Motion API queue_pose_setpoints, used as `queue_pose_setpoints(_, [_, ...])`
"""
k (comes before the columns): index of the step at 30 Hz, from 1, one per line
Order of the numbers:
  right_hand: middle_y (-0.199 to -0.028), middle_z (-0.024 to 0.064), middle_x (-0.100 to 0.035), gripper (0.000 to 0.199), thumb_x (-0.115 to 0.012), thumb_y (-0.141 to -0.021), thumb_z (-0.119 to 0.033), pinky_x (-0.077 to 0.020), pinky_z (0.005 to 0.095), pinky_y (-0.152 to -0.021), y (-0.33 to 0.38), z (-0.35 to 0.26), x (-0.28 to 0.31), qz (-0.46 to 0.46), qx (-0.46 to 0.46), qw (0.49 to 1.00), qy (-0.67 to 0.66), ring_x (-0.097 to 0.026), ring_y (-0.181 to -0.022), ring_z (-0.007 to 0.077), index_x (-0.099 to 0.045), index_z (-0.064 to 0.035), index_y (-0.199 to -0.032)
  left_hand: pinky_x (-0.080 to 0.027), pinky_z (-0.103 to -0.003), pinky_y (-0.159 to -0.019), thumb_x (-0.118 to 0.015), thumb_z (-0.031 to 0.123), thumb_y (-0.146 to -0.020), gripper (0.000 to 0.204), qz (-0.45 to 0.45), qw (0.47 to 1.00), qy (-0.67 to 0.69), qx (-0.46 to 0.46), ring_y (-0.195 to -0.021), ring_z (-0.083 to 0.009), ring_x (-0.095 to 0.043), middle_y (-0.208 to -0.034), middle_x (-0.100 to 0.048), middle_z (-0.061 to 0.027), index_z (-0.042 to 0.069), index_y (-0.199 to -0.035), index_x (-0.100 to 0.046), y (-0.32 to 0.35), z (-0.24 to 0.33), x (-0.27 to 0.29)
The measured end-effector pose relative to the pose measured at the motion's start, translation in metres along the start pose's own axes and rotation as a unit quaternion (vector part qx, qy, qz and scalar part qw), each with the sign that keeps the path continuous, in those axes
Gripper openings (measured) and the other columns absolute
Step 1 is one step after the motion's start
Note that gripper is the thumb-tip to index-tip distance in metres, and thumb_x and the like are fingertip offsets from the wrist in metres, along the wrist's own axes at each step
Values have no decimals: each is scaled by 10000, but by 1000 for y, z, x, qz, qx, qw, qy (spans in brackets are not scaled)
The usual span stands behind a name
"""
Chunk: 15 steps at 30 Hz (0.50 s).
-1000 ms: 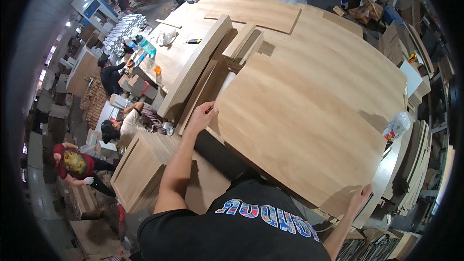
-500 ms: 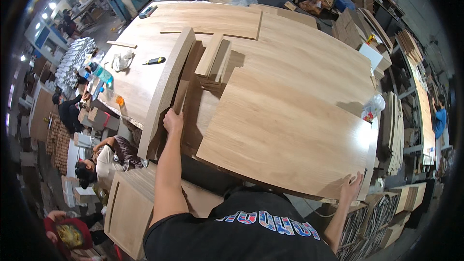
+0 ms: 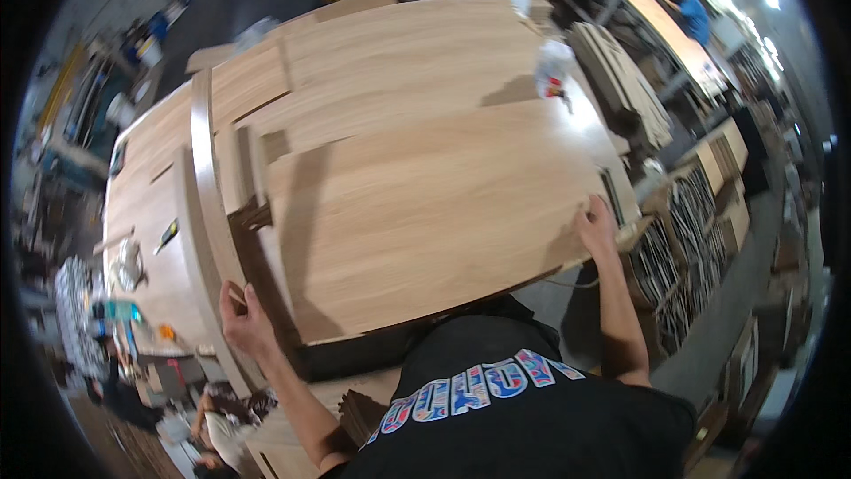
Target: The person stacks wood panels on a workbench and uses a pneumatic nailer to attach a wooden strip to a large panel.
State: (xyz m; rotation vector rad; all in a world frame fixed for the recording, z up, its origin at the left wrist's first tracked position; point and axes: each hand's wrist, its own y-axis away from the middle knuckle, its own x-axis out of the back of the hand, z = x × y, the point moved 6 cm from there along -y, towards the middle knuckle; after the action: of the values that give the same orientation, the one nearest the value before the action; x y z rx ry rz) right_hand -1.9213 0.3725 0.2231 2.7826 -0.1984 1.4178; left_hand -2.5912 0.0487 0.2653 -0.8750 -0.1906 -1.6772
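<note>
My left hand (image 3: pixel 248 321) is closed around the near end of a long narrow board (image 3: pixel 211 186), which stands on edge at the left of the table. A second long board (image 3: pixel 186 200) runs beside it on its left. A large wood-grain panel (image 3: pixel 434 213) lies flat in front of me. At its right end my right hand (image 3: pixel 597 225) has its fingers bent and closed at the edge; blur softens the fingertips. Between the long boards and the panel sits a small stack of short strips (image 3: pixel 238 169).
More wood-grain sheets (image 3: pixel 399 54) lie under and behind the panel. A clear plastic bag (image 3: pixel 555 64) sits at the far right. A utility knife (image 3: pixel 167 234) and bottles (image 3: pixel 117 311) are at the left. Boards are stacked right (image 3: pixel 620 89); a co-worker in blue (image 3: pixel 687 14) stands farther off.
My view has turned to the right. The long board in my left hand now shows raised apart from the one beside it. My right hand's fingers, spread before, are now drawn in.
</note>
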Motion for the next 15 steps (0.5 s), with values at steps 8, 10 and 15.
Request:
queue_pose_setpoints(8, [-1471,190,-590,531,-703,-983,-232,-461,383,-1101,-56,5,18,24,27,989,-142,-567,-1351,321,-569,-29,-1456,-548,-329,-924,-800,-9,-895,437,-251,935,155,-200,-1062,-185,-675,-1168,-721,-67,54,-1314,-691,51,160,-112])
queue_pose_setpoints(10, [-1459,192,-596,516,-683,-1012,-255,-452,369,-1109,-83,29,21,34,68,984,-164,-567,-1356,305,-566,-30,-1461,-539,-400,-1028,-825,11,-844,466,-308,917,158,-198,-1216,-294,-672,-1274,-719,-142,63,-1291,-700,81,199,-149])
queue_pose_setpoints(15, [-1388,138,-628,462,-607,-1087,-317,-450,324,-1063,-158,57,20,-5,-47,924,-379,-576,-1269,193,-578,-15,-1436,-494,-447,-1103,-838,-6,-784,508,-364,874,113,-300,-1216,-350,-655,-1259,-721,-140,72,-1267,-703,130,250,-218])
